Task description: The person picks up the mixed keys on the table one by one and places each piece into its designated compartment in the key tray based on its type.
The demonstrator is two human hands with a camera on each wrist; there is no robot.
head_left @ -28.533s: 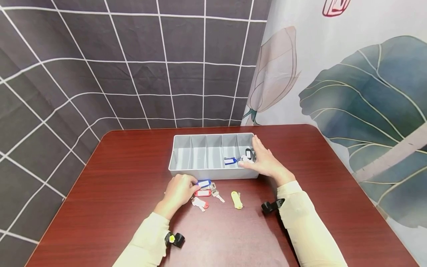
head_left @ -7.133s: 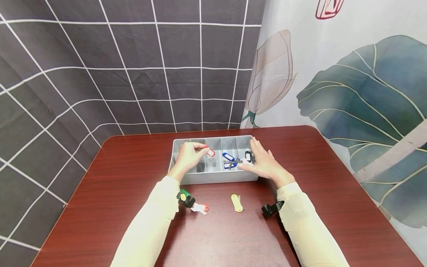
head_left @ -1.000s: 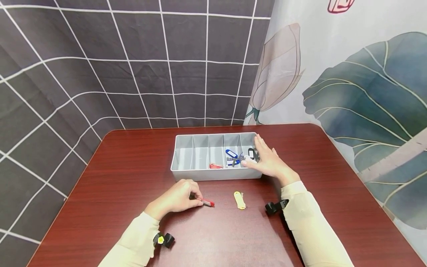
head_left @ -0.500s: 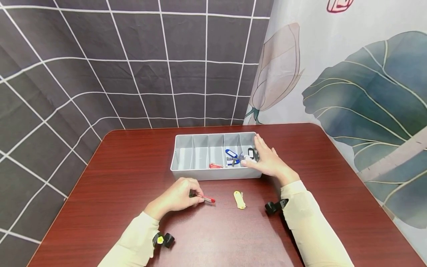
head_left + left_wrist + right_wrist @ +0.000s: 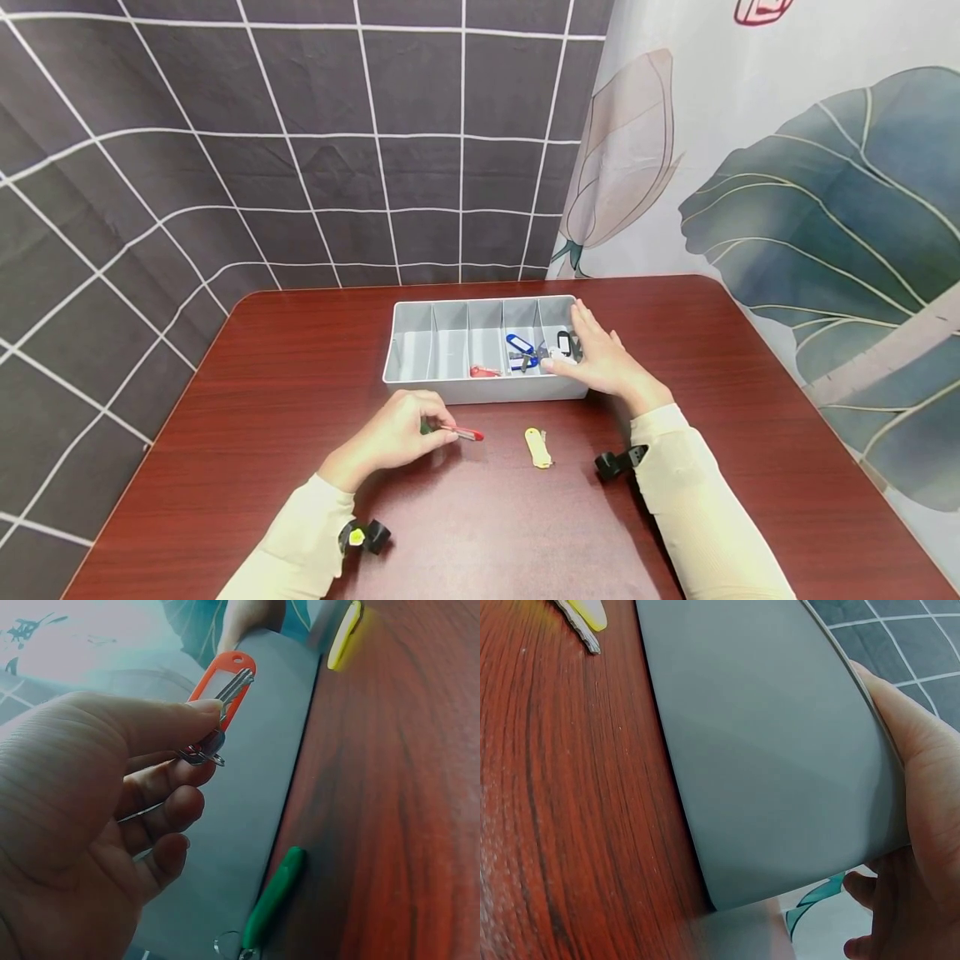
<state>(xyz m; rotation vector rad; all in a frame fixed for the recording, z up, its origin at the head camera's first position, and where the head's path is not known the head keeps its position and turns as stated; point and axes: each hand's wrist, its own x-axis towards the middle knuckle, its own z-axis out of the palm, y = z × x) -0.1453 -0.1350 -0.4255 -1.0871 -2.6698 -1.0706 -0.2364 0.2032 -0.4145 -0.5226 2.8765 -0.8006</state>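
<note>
Red tag [image 5: 216, 684] and key [image 5: 238, 684] sit clamped in fingers of the left hand [image 5: 401, 429] above the surface [image 5: 262, 417]; the right hand [image 5: 611, 367], fingers apart, touches the tray [image 5: 480, 391].

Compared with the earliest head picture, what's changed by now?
A blue tag moved from the table into the tray's fourth compartment from the left; a red tag moved into the third. The left hand let go of that blue tag and now pinches the other red tag, lifted off the table.

Unchanged: the right hand at the tray's right end, the yellow tag lying in front.
</note>
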